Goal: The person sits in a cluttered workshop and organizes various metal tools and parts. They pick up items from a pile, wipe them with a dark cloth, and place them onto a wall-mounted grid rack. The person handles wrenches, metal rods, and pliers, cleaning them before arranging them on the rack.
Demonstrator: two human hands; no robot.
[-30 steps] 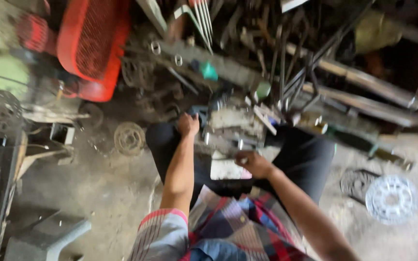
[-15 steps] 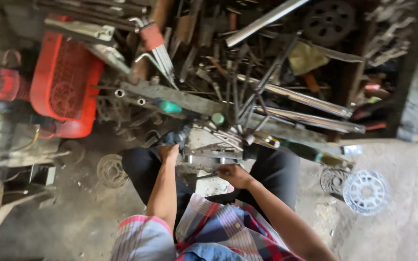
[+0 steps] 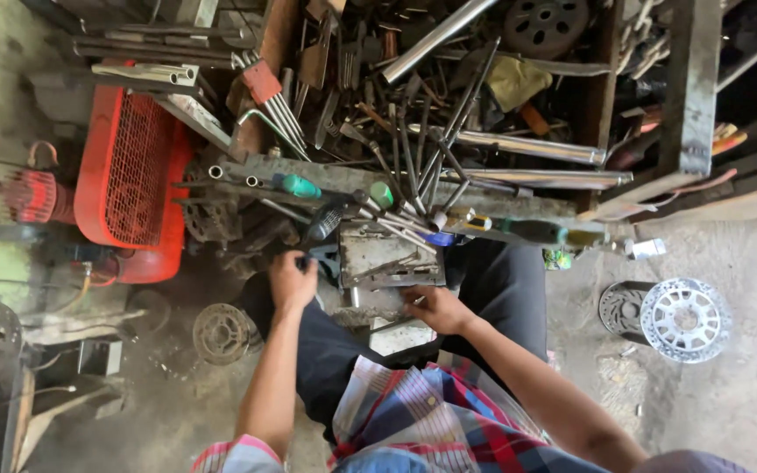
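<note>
A: The engine block (image 3: pixel 389 263) is seen as dull, grimy cast metal; the rods (image 3: pixel 519 147) above are polished steel.

B: Glossy green plastic is noted on the screwdriver handle (image 3: pixel 298 186); woven cloth on the plaid shirt (image 3: pixel 435 412).

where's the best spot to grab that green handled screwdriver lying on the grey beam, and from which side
Probably by the green handle itself, coming from the person's side, where the left hand already is. The handle's rounded end lies bare on the grey beam, while its shaft points into the tangle of metal rods, so the far side looks crowded. The handle seems thick enough for a full wrap of the fingers.
</note>
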